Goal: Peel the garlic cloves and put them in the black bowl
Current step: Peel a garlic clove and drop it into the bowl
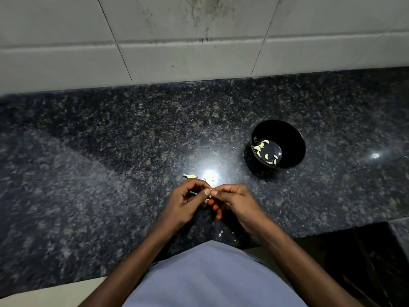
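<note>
Your left hand (188, 201) and right hand (235, 201) meet fingertip to fingertip, both pinching a small garlic clove (210, 193) that is mostly hidden, so the grip is closed on it. Several peeled cloves (264, 151) lie already in the black bowl (287, 134), which stands on the tabletop (110, 140) to your right, well apart from the hands. I judge the task partly done; this clove is not yet in, and skin scraps (190, 176) lie near your hands.
</note>
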